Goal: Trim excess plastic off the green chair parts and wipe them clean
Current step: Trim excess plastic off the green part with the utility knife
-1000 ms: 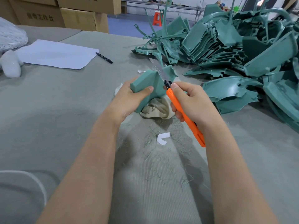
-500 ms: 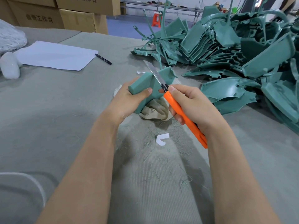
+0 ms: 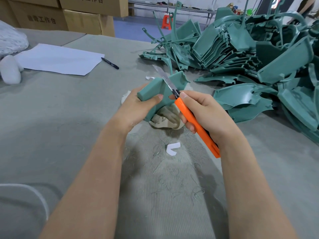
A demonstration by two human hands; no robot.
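My left hand (image 3: 136,107) grips a small green chair part (image 3: 155,90) at its left end, thumb across the front face, holding it above the table. My right hand (image 3: 205,114) grips an orange utility knife (image 3: 195,125). Its silver blade (image 3: 164,78) is extended and lies up and to the left across the part's upper edge. A beige rag (image 3: 165,118) lies crumpled on the table just under the part, partly hidden by both hands. Thin green plastic shavings (image 3: 172,173) are scattered on the grey felt in front of me.
A big heap of green chair parts (image 3: 255,54) fills the right and far right of the table. A white paper sheet (image 3: 58,59) and black pen (image 3: 110,63) lie far left. A white scrap (image 3: 172,148) lies near the shavings. Cardboard boxes (image 3: 69,16) stand behind.
The knife blade has slid up and to the left along the part's edge, so more of the blade now shows above it. My left hand keeps the same grip on the part.
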